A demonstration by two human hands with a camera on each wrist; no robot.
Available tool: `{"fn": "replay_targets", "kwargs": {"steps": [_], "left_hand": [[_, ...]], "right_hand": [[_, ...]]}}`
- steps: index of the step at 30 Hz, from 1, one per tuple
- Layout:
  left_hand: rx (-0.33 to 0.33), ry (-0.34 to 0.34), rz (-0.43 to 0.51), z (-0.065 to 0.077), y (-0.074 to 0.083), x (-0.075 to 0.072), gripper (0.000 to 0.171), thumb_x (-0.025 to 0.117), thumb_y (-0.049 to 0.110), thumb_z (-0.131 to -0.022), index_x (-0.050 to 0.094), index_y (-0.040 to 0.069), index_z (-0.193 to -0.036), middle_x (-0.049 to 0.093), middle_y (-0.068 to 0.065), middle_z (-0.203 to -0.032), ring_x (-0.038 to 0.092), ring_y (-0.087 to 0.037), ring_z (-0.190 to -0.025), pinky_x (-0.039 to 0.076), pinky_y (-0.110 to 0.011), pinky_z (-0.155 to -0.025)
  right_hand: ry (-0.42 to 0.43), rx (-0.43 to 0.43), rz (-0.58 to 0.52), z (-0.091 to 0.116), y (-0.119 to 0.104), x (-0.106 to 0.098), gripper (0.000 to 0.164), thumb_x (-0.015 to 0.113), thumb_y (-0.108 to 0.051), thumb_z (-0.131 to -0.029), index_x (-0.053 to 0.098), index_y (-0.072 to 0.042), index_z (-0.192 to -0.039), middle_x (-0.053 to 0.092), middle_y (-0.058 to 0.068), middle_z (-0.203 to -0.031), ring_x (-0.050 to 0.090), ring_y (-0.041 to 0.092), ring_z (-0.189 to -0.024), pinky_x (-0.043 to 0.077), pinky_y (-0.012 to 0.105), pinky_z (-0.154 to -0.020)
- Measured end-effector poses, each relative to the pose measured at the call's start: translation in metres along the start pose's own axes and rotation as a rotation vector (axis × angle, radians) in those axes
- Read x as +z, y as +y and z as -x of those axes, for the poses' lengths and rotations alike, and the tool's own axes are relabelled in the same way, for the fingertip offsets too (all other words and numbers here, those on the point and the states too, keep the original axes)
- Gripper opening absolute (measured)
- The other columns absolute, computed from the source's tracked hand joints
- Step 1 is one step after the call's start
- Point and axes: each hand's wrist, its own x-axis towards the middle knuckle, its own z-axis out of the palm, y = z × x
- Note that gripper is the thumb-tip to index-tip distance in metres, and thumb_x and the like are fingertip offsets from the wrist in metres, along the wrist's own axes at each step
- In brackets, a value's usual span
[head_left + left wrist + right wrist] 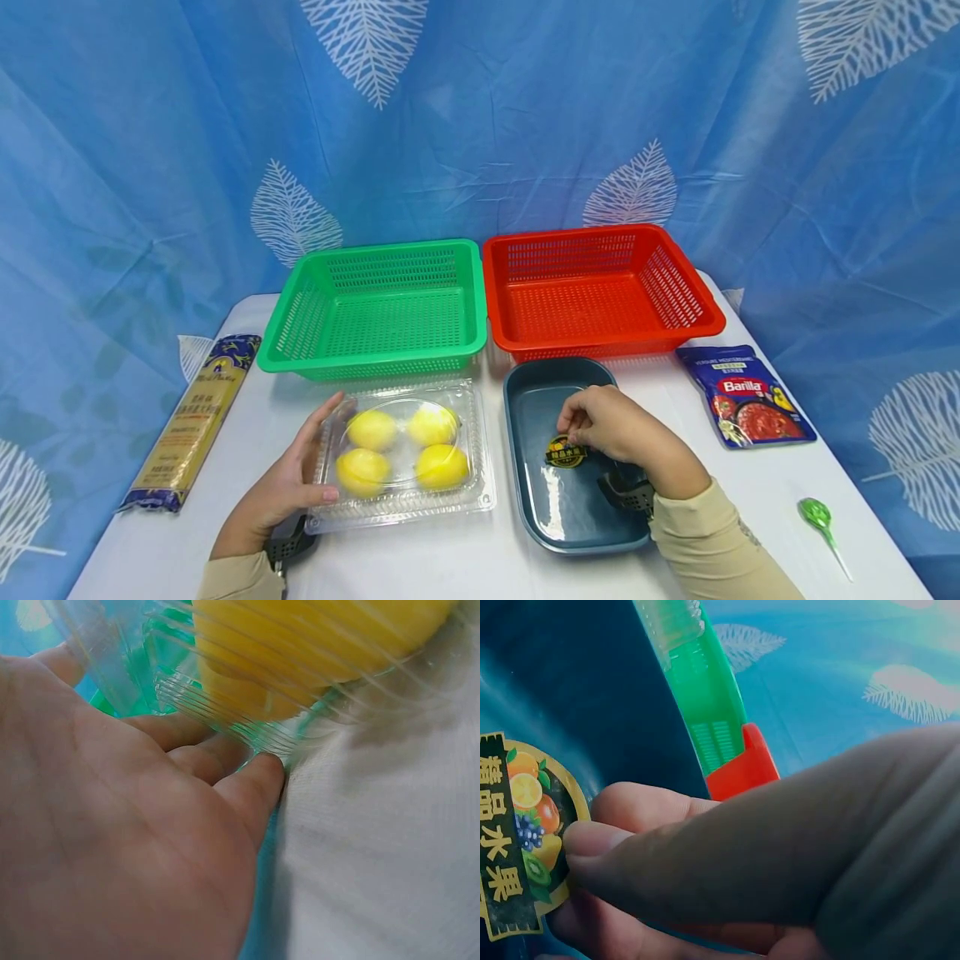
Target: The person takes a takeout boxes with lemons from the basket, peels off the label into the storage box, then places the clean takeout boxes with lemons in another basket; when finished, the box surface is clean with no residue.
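Note:
A clear plastic clamshell box [405, 510] with several lemons [442, 467] inside lies on the table. My left hand [288, 483] is at the box's left side, thumb and fingers spread. In the left wrist view its fingertips [262, 769] touch the ridged lower edge of the box. Over the dark blue tray [543, 521], my right hand [611, 425] pinches a black and gold fruit sticker [536, 840] by its edge, between thumb and fingers. The sticker is printed with fruit and Chinese characters.
Behind stand a green basket [375, 367] and a red basket [607, 343], side by side. A spaghetti packet [195, 421] lies at the left edge. At the right are a Barilla sauce pouch [746, 396] and a green lollipop [815, 512].

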Motion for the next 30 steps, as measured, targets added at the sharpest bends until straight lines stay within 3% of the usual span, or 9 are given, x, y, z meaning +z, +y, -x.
{"fn": "replay_targets", "kwargs": {"steps": [13,18,26,30], "left_hand": [[0.019,0.007,-0.004,-0.001,0.003,0.002,0.115,0.082,0.005,-0.079,0.015,0.023,-0.171,-0.007,-0.019,-0.174,-0.025,-0.041,-0.152,-0.016,-0.082,-0.105],[0.004,0.008,-0.007,0.000,0.002,0.001,0.116,0.084,0.007,-0.080,0.014,0.024,-0.171,-0.008,-0.018,-0.174,-0.025,-0.043,-0.152,-0.013,-0.084,-0.104],[-0.009,0.006,0.001,0.001,0.003,0.002,0.117,0.083,0.007,-0.081,0.009,0.016,-0.171,-0.007,-0.015,-0.174,-0.026,-0.044,-0.151,-0.013,-0.086,-0.101],[-0.007,0.006,-0.001,0.001,0.004,0.003,0.116,0.083,0.007,-0.081,0.010,0.019,-0.171,-0.008,-0.015,-0.174,-0.026,-0.045,-0.150,-0.013,-0.087,-0.101]], "right_hand": [[0.029,0.046,0.048,0.001,-0.002,0.000,0.016,0.082,0.008,-0.085,0.076,-0.005,-0.094,0.066,-0.005,-0.083,0.062,0.012,-0.077,0.059,0.037,-0.076],[0.069,0.071,0.020,0.001,0.000,-0.001,0.015,0.082,0.007,-0.086,0.076,-0.001,-0.098,0.066,-0.005,-0.082,0.063,0.013,-0.077,0.060,0.037,-0.077],[0.151,0.062,-0.020,0.003,0.005,-0.005,0.016,0.084,-0.003,-0.088,0.076,0.000,-0.102,0.067,-0.004,-0.085,0.064,0.015,-0.080,0.058,0.035,-0.076],[0.192,0.057,-0.101,0.004,0.009,-0.010,0.019,0.084,-0.008,-0.091,0.076,0.001,-0.105,0.069,-0.002,-0.088,0.066,0.017,-0.081,0.059,0.033,-0.075]]}}
